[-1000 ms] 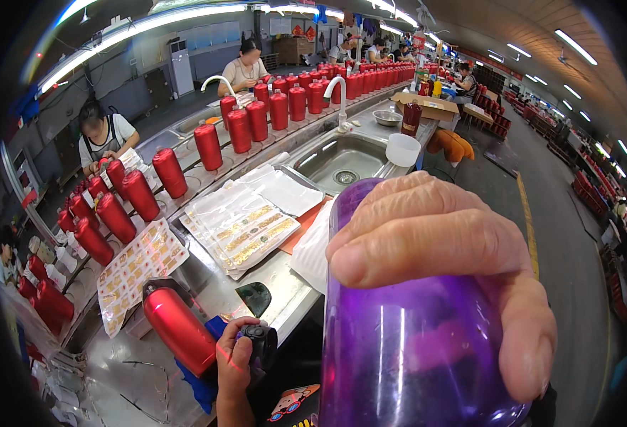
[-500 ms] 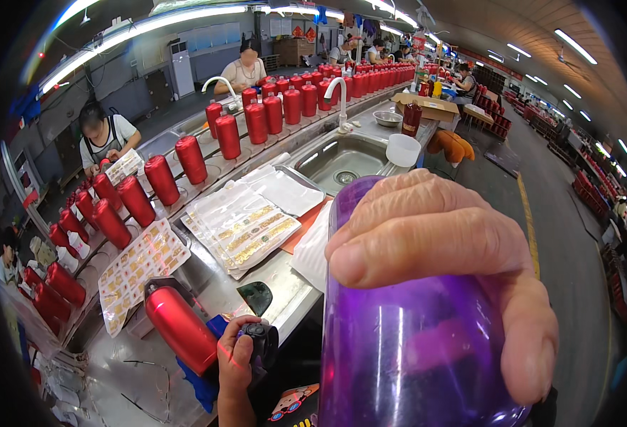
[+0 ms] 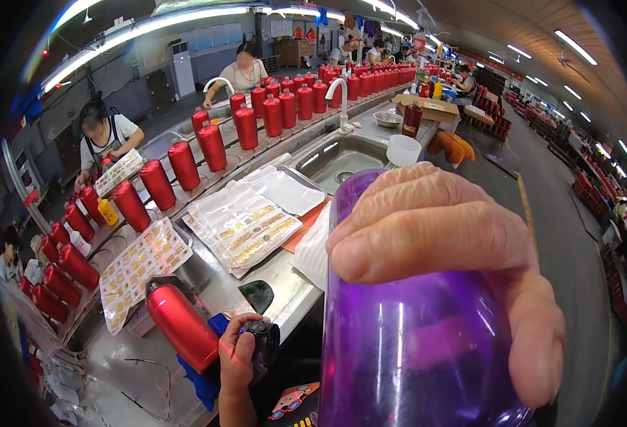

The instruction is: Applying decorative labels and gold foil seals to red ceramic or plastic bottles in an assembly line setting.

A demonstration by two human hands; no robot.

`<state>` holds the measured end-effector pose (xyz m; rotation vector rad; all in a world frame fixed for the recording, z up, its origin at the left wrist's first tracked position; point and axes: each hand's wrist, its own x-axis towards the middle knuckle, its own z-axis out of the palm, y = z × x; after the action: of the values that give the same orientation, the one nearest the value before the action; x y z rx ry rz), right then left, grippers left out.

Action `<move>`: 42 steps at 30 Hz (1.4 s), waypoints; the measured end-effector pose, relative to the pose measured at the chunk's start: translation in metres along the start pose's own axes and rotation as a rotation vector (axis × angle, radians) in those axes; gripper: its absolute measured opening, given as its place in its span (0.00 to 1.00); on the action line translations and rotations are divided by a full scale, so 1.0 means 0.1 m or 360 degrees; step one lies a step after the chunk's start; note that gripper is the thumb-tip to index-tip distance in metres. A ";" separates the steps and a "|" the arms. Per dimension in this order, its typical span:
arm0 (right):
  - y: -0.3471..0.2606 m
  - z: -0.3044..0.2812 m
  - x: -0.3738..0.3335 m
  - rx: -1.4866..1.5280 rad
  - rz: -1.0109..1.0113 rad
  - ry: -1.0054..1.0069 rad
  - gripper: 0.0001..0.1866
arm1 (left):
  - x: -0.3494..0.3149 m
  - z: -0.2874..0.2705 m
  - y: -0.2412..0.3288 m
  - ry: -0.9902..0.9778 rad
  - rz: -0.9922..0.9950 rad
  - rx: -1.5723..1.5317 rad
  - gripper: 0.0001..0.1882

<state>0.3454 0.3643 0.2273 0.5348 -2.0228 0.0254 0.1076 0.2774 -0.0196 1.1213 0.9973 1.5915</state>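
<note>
My right hand [image 3: 441,228] is wrapped around a translucent purple cylinder [image 3: 413,349], shiny and close to the camera; its lower end runs out of the picture. My left hand [image 3: 236,356], lower centre, has its fingers closed on a black round-ended object [image 3: 262,340] whose kind I cannot make out. Beside that hand a glossy red bottle [image 3: 182,324] with a dark end leans tilted over a blue cloth [image 3: 199,384]. Left of centre lie a sheet of gold-coloured decals [image 3: 146,267] and a stack of plastic-covered decal sheets [image 3: 246,231].
Red bottles [image 3: 184,165] stand in a long row on the line beyond the table, with a small yellow bottle [image 3: 107,211] among them. A sink [image 3: 313,165] with a white tap [image 3: 340,96] and a white tub [image 3: 403,150] lie ahead. Several co-workers sit across.
The red bottles have shifted along the line, and a yellow bottle now shows among them. My hands and what they hold have hardly moved.
</note>
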 end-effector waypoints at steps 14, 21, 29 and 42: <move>-0.01 0.05 -0.05 0.0020 0.0084 0.0039 0.28 | -0.02 0.03 0.06 0.0003 -0.0027 -0.0005 0.21; -0.01 0.09 -0.09 0.0028 0.0136 0.0048 0.27 | -0.03 0.03 0.08 0.0020 -0.0014 0.0015 0.23; -0.03 0.09 -0.13 0.0027 0.0199 0.0058 0.26 | -0.02 0.03 0.05 -0.0001 -0.0025 -0.0037 0.23; -0.13 0.12 -0.08 0.0036 0.0294 0.0075 0.25 | -0.03 0.01 0.05 -0.0001 -0.0018 -0.0011 0.20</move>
<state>0.3437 0.3526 0.2118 0.3569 -2.0217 0.1713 0.1081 0.2736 -0.0155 1.1095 0.9954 1.5840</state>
